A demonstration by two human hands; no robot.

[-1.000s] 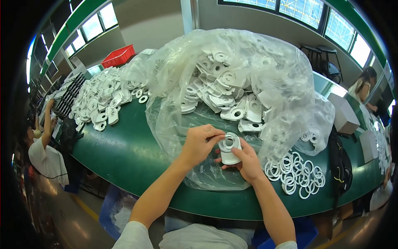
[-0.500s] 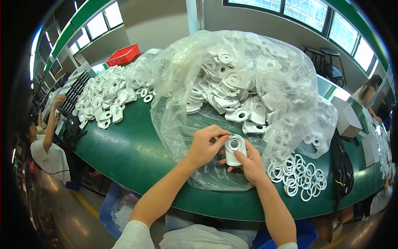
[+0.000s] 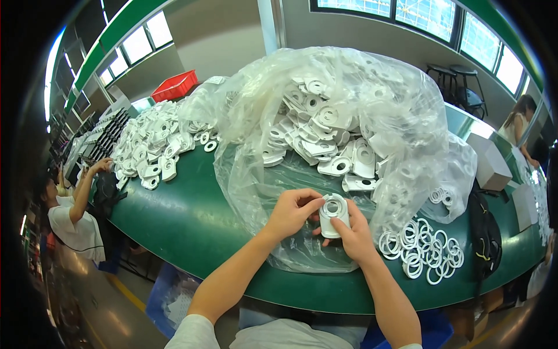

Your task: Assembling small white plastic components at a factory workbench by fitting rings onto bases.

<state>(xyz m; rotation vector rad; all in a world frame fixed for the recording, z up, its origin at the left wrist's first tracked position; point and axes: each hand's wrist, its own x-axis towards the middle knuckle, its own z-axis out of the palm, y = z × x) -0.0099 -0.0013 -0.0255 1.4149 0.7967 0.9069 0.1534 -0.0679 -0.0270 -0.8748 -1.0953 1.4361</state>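
below centre, a white holed plate (image 3: pixel 329 219) is held, part-hidden, by the right hand (image 3: pixel 356 237); the left hand's (image 3: pixel 292 213) fingers are narrowed at its rim, grip unclear

Right hand (image 3: pixel 357 234) partly hidden behind white part (image 3: pixel 328 229); left sleeve (image 3: pixel 195 334) cut off by lower edge.

white part (image 3: pixel 327 229); green table (image 3: pixel 174 215); red tray (image 3: pixel 175 87); blue bin (image 3: pixel 156 303).

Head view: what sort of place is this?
Probably a factory assembly workshop: a long green worktable carries a heap of matching white holed parts and a pile of white rings, with another person at the left.
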